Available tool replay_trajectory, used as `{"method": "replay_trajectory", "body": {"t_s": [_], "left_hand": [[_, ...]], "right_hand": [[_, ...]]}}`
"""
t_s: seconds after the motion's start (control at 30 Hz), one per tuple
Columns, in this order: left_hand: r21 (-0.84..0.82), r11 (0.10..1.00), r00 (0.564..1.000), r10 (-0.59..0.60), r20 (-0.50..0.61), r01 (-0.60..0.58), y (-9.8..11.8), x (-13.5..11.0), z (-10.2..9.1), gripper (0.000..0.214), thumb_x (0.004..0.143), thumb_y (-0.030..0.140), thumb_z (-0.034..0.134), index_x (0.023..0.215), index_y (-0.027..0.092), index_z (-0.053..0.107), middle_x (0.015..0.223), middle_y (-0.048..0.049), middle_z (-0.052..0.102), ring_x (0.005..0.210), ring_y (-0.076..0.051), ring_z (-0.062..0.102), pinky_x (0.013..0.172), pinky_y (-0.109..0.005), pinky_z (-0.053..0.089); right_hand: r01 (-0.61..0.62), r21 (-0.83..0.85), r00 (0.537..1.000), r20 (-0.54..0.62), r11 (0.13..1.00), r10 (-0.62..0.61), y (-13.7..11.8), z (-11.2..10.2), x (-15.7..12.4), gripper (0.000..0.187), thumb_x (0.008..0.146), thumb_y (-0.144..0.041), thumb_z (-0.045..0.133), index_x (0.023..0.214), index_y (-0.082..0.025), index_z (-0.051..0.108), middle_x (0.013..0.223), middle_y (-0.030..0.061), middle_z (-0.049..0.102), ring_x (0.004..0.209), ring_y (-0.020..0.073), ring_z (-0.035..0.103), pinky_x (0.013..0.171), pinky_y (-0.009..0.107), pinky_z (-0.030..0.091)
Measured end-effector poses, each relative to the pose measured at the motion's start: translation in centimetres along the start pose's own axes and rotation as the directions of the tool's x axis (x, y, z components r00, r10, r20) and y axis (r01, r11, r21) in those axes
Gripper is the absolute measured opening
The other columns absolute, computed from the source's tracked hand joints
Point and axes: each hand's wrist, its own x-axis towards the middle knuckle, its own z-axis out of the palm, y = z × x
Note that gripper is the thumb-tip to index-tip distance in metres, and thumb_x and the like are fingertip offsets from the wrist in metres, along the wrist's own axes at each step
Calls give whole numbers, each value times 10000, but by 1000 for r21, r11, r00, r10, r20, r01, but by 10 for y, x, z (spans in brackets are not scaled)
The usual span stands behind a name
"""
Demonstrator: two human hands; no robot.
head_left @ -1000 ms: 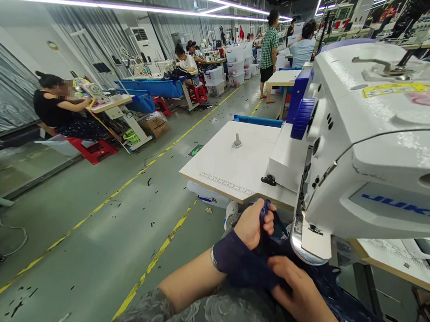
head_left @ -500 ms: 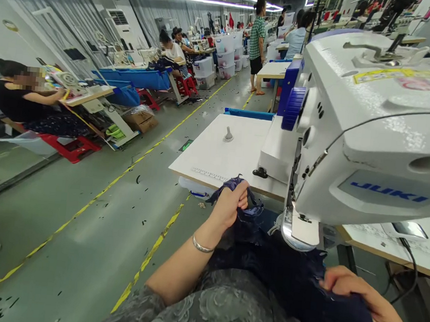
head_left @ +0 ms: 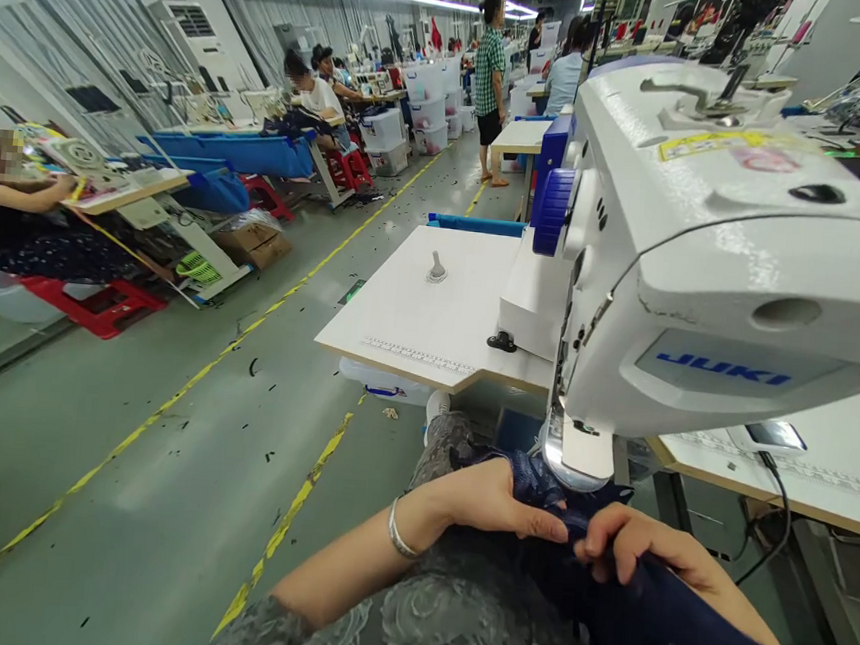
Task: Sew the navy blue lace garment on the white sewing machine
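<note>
A piece of dark navy fabric (head_left: 645,622) lies over my lap, just below the head of a white JUKI sewing machine (head_left: 714,257). My left hand (head_left: 493,504) pinches the fabric's upper edge, its thumb stretched toward the right. A silver bangle sits on that wrist. My right hand (head_left: 643,552) is closed on the same fabric, right beside the left, with the cloth draped over its wrist. Both hands meet under the machine's needle end.
A white table (head_left: 430,323) with a small thread stand juts out to the left of the machine. A green floor with yellow lines runs on the left. Other people sit at sewing stations along the left wall; one stands far down the aisle.
My left hand came down from the table edge to my lap. My right hand moved in from the lower right to meet it on the fabric. The view shifted right.
</note>
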Motion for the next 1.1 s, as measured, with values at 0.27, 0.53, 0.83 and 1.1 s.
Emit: {"method": "replay_trajectory", "body": {"t_s": [0.27, 0.53, 0.83, 1.1], "left_hand": [[114, 965, 949, 253, -188, -235, 21, -9, -16, 296, 756, 399, 759, 747, 143, 609, 719, 9, 551, 703, -116, 494, 690, -240, 423], [182, 961, 897, 262, -357, -209, 18, -1, -17, 244, 872, 387, 610, 802, 157, 569, 670, 23, 552, 650, -112, 512, 680, -251, 424], [-91, 976, 956, 172, -240, -198, 21, -8, -22, 372, 819, 510, 666, 865, 148, 597, 602, 17, 582, 529, -96, 533, 548, -218, 430], [44, 998, 983, -42, -181, 51, 32, -7, -13, 448, 734, 563, 726, 652, 138, 613, 578, 0, 584, 512, -100, 524, 610, -259, 461]], "right_hand": [[-95, 40, 976, -195, 995, 101, -9, -7, -3, 499, 894, -687, 452, 764, -229, 600, 674, 33, 561, 701, 222, 589, 767, 385, 507], [-334, -692, 903, -429, 640, 8, -26, -1, 10, 240, 905, -508, 583, 938, -278, 646, 1078, 47, 623, 953, 212, 615, 803, 295, 513], [-215, -710, 953, -303, 671, -16, -42, 0, 5, 224, 959, -462, 524, 993, -314, 689, 892, 5, 694, 832, 208, 661, 705, 252, 521], [-397, -597, 877, -472, 697, 95, -42, 3, 36, 377, 948, -592, 455, 895, -256, 616, 802, -9, 647, 744, 180, 578, 658, 254, 436]]}}
